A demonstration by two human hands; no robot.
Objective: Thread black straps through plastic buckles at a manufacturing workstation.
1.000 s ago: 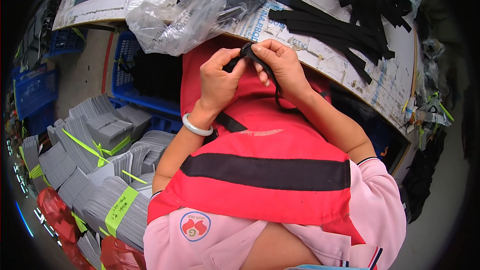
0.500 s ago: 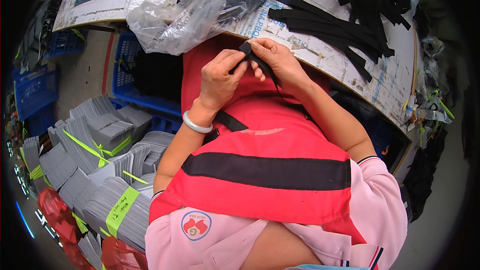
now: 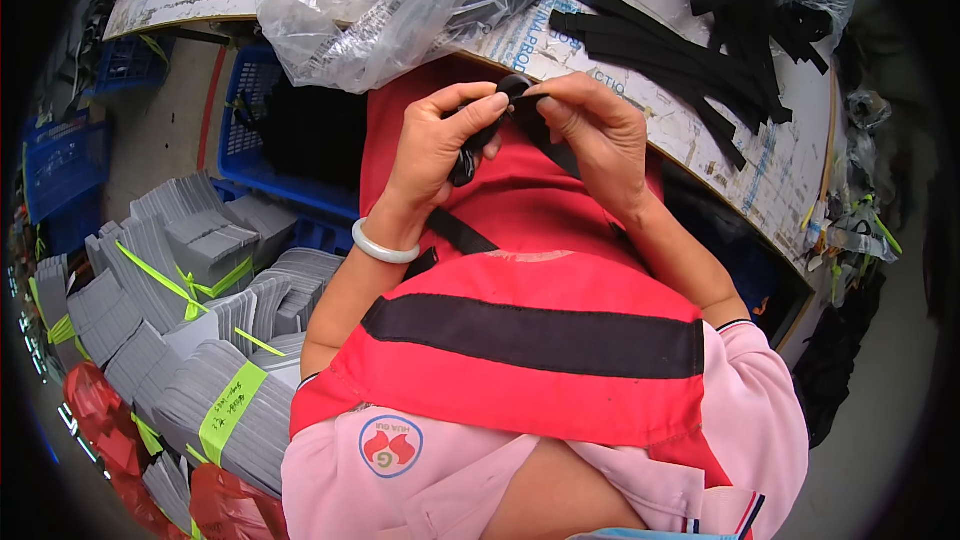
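In front of the red apron (image 3: 530, 340), both my hands meet at the table's near edge. My left hand (image 3: 435, 135), a pale bangle on its wrist, is closed round a glossy black piece (image 3: 462, 168) that looks like a plastic buckle, partly hidden by the palm. Above the left thumb tip, a black strap (image 3: 514, 85) curls in a small loop. My right hand (image 3: 603, 130) pinches that strap's end between thumb and forefinger, close to the left thumb. More of the strap hangs down between the hands; how it passes through the black piece is hidden.
Several black straps (image 3: 660, 60) lie on the worn white table (image 3: 775, 180). Clear plastic bags (image 3: 370, 25) hang over its front edge. A blue crate (image 3: 235, 140) with dark contents stands below left. Stacked grey sheets (image 3: 230, 405) tied with green bands and red bags (image 3: 235, 505) fill the left side.
My right hand has turned and drawn to the right, now pinching the strap end from the side. The strap has bent into a loop, and the black piece shows below my left fingers.
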